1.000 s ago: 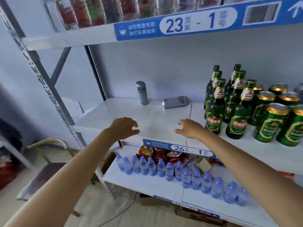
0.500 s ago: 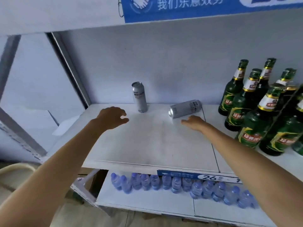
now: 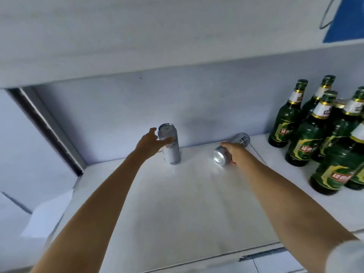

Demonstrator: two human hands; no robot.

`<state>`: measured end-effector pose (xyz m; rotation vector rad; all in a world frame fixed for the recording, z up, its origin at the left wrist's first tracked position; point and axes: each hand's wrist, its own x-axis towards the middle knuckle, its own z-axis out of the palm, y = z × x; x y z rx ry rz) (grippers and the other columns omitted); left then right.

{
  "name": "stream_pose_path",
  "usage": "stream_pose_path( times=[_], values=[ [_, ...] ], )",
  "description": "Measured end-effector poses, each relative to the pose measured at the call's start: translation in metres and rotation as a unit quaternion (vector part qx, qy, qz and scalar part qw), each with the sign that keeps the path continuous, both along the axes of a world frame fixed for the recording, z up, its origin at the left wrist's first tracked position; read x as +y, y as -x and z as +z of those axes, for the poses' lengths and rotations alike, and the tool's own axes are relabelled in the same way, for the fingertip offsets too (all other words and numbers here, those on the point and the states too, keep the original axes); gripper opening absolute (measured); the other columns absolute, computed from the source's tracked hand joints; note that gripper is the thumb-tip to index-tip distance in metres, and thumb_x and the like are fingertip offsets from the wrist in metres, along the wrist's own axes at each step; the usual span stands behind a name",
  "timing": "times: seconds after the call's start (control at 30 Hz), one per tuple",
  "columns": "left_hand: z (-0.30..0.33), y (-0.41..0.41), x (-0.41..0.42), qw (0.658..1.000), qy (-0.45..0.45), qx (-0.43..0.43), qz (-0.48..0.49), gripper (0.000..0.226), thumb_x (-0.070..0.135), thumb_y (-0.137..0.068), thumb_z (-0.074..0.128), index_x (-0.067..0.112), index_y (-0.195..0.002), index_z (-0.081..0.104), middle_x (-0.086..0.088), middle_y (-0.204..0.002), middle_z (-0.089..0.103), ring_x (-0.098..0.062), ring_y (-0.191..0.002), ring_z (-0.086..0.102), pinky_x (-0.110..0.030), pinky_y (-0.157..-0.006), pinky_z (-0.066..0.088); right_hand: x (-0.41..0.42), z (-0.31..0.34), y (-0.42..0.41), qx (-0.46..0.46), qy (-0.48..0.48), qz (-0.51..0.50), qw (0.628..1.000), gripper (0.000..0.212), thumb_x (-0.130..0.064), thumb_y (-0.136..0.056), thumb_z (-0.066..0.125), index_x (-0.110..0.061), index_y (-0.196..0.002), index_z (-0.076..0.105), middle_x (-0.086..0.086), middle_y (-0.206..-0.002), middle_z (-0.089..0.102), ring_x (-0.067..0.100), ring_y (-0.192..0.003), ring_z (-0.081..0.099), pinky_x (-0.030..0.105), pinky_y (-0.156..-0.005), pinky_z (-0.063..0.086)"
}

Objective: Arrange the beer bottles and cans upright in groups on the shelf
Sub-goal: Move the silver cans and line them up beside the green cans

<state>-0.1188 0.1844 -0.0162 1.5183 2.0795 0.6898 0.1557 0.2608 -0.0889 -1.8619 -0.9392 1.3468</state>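
A tall silver can (image 3: 171, 152) stands upright near the back wall of the white shelf (image 3: 177, 203). My left hand (image 3: 150, 141) is at its upper part, thumb on the left side and fingers spread across its front, not closed. A second silver can (image 3: 222, 155) lies on its side to the right, its end facing me. My right hand (image 3: 233, 149) is wrapped over the top of this lying can. Several green beer bottles (image 3: 285, 123) with gold and white labels stand upright in a group at the right.
The shelf above (image 3: 137, 46) hangs low over the working space, with a blue sign (image 3: 344, 20) at its right. A dark metal upright (image 3: 49, 131) runs diagonally at the left. The back wall is just behind both cans.
The view has moved in close to the shelf. Both hands reached forward: the left arrived at the upright can, the right came down onto the lying can.
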Motion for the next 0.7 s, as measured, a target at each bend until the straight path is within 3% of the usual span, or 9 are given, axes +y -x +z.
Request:
stream_pose_path(
  times=[0.03, 0.1, 0.2, 0.33, 0.43, 0.53, 0.7],
  values=[
    [-0.004, -0.002, 0.006, 1.0, -0.008, -0.012, -0.002, 0.095, 0.065, -0.065, 0.069, 0.016, -0.14, 0.037, -0.006, -0.123, 0.06, -0.027, -0.114, 0.056, -0.04, -0.094, 0.049, -0.003, 0.005, 0.005, 0.025, 0.007, -0.012, 1.0, 0.035, -0.035, -0.08, 0.072, -0.01, -0.099, 0.06, 0.009, -0.095, 0.062, 0.024, -0.085, 0.059, 0.04, -0.092, 0.049],
    [-0.011, -0.007, 0.013, 0.999, -0.027, -0.022, -0.001, 0.086, 0.065, -0.061, 0.07, 0.018, -0.129, 0.045, -0.002, -0.116, 0.061, -0.026, -0.105, 0.059, -0.04, -0.09, 0.051, -0.001, 0.007, 0.01, 0.05, 0.028, -0.019, 0.998, 0.038, -0.03, -0.079, 0.073, -0.012, -0.108, 0.055, 0.011, -0.096, 0.059, 0.025, -0.087, 0.056, 0.044, -0.093, 0.05],
    [-0.017, -0.013, 0.019, 0.998, -0.056, 0.006, 0.012, 0.071, 0.062, -0.068, 0.072, 0.016, -0.116, 0.049, -0.001, -0.108, 0.063, -0.026, -0.098, 0.06, -0.039, -0.086, 0.052, 0.005, 0.004, 0.006, 0.042, 0.026, -0.03, 0.998, 0.06, -0.024, -0.069, 0.078, -0.004, -0.121, 0.054, 0.013, -0.092, 0.063, 0.029, -0.078, 0.062, 0.038, -0.068, 0.054],
    [-0.018, -0.007, 0.025, 0.998, -0.064, -0.001, 0.006, 0.066, 0.062, -0.067, 0.071, 0.017, -0.112, 0.052, -0.003, -0.105, 0.066, -0.029, -0.097, 0.063, -0.042, -0.083, 0.055, -0.003, 0.003, 0.002, 0.082, 0.012, -0.038, 0.996, 0.052, -0.006, -0.069, 0.077, 0.001, -0.116, 0.055, 0.018, -0.092, 0.065, 0.03, -0.07, 0.064, 0.035, -0.055, 0.049],
    [-0.017, -0.001, 0.022, 0.998, -0.066, -0.019, 0.002, 0.063, 0.058, -0.068, 0.073, 0.019, -0.114, 0.055, -0.001, -0.102, 0.064, -0.026, -0.095, 0.062, -0.037, -0.078, 0.056, -0.012, -0.003, -0.002, 0.136, -0.059, -0.034, 0.988, 0.058, 0.005, -0.071, 0.074, 0.006, -0.124, 0.049, 0.02, -0.097, 0.063, 0.029, -0.072, 0.063, 0.04, -0.065, 0.054],
    [-0.013, -0.003, 0.015, 0.996, -0.073, -0.047, -0.014, 0.066, 0.058, -0.062, 0.074, 0.02, -0.113, 0.059, 0.002, -0.101, 0.063, -0.022, -0.096, 0.06, -0.03, -0.07, 0.048, -0.026, -0.011, -0.015, 0.106, -0.172, -0.012, 0.979, 0.071, 0.006, -0.067, 0.077, -0.009, -0.129, 0.044, 0.014, -0.116, 0.062, 0.029, -0.093, 0.065, 0.047, -0.085, 0.055],
    [-0.004, -0.021, -0.001, 0.992, -0.087, -0.093, -0.023, 0.072, 0.06, -0.05, 0.076, 0.022, -0.111, 0.064, 0.005, -0.103, 0.066, -0.019, -0.099, 0.064, -0.038, -0.082, 0.056, -0.043, -0.009, -0.039, 0.089, -0.254, 0.009, 0.963, 0.077, -0.012, -0.05, 0.083, -0.02, -0.119, 0.05, 0.005, -0.112, 0.066, 0.025, -0.1, 0.067, 0.052, -0.083, 0.057]
  ],
)
